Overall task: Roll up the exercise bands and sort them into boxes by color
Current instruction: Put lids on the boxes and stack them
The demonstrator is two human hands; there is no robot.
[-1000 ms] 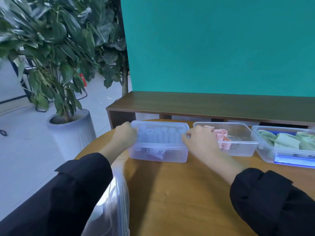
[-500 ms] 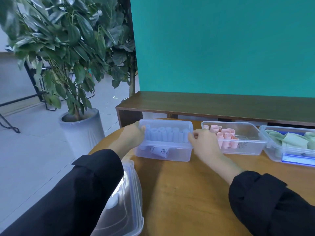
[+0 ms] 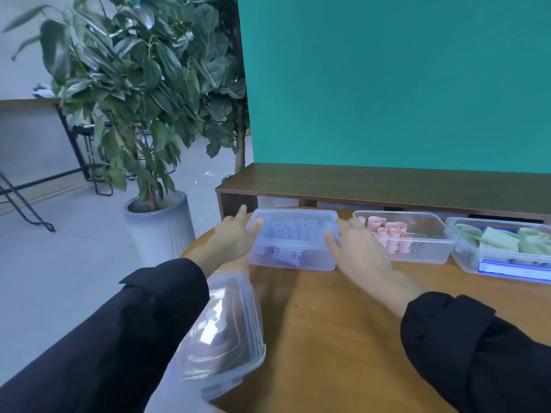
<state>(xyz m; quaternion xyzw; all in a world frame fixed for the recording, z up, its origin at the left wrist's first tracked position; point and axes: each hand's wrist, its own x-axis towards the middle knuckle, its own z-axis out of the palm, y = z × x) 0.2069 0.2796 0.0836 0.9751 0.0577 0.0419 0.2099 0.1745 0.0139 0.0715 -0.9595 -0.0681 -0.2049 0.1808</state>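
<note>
Both hands are letting go now: left hand [image 3: 235, 236] and right hand [image 3: 356, 251] fingers spreading off the lidded clear plastic box of pale blue rolled bands [image 3: 293, 238], so blue's probably finished.

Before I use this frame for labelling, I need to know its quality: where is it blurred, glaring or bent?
Head view: both hands, left hand and right hand, look soft with motion blur at the blue-band box; glare streaks the stacked lids at the table edge; the plant leaves are smeared; wide-angle bending curves the bench.
</note>
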